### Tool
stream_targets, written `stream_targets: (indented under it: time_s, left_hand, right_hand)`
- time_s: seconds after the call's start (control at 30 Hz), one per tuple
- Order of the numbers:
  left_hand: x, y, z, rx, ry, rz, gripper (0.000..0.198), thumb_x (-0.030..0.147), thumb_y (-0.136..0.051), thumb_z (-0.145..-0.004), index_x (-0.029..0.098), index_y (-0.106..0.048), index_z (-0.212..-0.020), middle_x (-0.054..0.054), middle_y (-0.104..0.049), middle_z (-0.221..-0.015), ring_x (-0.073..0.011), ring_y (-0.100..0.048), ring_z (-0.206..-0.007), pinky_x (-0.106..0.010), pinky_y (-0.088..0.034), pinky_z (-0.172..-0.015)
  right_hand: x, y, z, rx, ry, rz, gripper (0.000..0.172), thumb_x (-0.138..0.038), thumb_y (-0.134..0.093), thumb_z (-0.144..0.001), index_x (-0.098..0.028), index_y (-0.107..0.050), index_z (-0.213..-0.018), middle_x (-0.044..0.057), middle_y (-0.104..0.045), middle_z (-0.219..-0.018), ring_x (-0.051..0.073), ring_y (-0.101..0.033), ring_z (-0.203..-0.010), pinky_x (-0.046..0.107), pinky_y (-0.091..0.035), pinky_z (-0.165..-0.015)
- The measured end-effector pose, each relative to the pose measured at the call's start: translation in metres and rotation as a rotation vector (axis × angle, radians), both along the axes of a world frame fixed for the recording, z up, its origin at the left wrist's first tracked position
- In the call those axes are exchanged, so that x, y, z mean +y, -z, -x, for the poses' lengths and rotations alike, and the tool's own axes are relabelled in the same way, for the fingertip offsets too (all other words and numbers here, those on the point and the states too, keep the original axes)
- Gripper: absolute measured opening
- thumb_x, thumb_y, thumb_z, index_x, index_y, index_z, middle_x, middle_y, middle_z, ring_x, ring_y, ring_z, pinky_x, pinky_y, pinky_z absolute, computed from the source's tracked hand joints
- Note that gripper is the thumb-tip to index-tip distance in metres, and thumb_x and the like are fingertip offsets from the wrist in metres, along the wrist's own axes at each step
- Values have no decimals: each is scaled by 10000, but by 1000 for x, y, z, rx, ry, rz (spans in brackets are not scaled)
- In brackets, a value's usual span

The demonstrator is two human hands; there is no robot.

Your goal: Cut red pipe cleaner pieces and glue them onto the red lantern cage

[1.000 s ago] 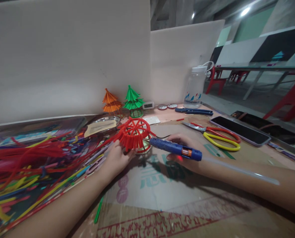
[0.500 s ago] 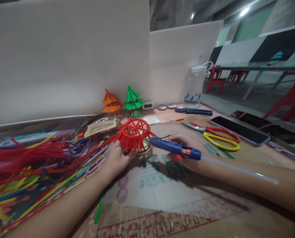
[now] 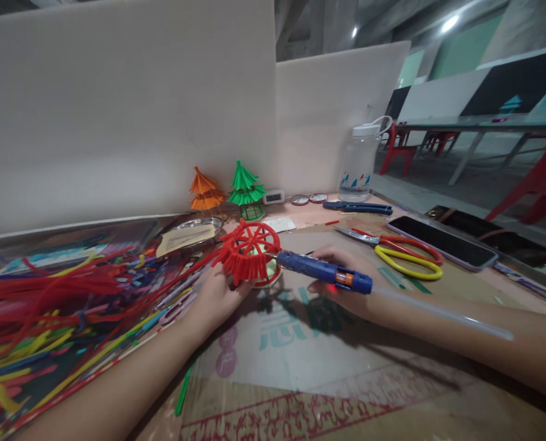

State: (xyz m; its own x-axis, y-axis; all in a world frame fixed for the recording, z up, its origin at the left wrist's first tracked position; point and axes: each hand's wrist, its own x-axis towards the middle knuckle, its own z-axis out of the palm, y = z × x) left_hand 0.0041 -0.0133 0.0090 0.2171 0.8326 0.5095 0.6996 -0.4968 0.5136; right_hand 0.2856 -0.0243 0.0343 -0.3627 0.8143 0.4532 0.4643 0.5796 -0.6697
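My left hand [image 3: 215, 295] is closed around the lower edge of a red roof-shaped piece made of straws [image 3: 249, 251], holding it just above the cardboard. My right hand [image 3: 346, 285] grips a blue glue gun [image 3: 323, 271] with a clear glue stick [image 3: 442, 312] trailing back over my forearm. The gun's nozzle touches the right side of the red piece. A round red-rimmed base partly shows under the piece.
A heap of coloured straws [image 3: 56, 300] lies at left. Orange [image 3: 204, 191] and green [image 3: 246, 187] straw pagodas stand by the white partition. Red-and-yellow scissors [image 3: 399, 251], a phone [image 3: 442, 242], a blue tool [image 3: 358, 207] and a water bottle [image 3: 362, 160] lie to the right.
Almost nothing has moved. The red piece and the glue gun shifted very slightly with my hands; the view rose a touch.
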Motion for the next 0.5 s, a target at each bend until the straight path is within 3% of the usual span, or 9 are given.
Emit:
stream_targets:
  time_s: [0.13,0.27,0.43,0.5]
  left_hand:
    - [-1,1,1,-3,-18,-4,258,396,-609,-863,221,-723,-1017,-84,-755,-1033,-306,-689,-982,-444,-546,-949]
    - [-2,1,1,6,-22,14,215,407,-618,-854,228,-724,-907,-79,-768,-988,-310,-698,-968,-442,-559,-898]
    - [5,2,4,-159,-81,93,323,482,-592,-874,196,-691,-990,-96,-768,-971,-305,-712,-967,-437,-563,-874]
    - [8,3,6,-245,-89,140,349,509,-594,-868,187,-674,-975,-99,-767,-959,-295,-723,-934,-412,-574,-840]
  right_hand:
    - [0,-1,1,-1,49,-8,238,-361,-735,-788,-263,-668,-994,-7,-671,-727,147,-603,-566,265,-455,-496]
    - [1,-4,-1,-7,6,-44,245,-386,-726,-796,-259,-661,-995,-8,-697,-762,154,-629,-608,272,-483,-537]
    - [-2,-8,-3,-124,-163,-145,253,-371,-722,-801,-247,-662,-1013,18,-722,-855,162,-643,-667,284,-495,-581]
    - [-1,-5,-4,-139,-129,-132,265,-388,-744,-776,-260,-649,-987,12,-713,-821,164,-627,-638,285,-485,-552]
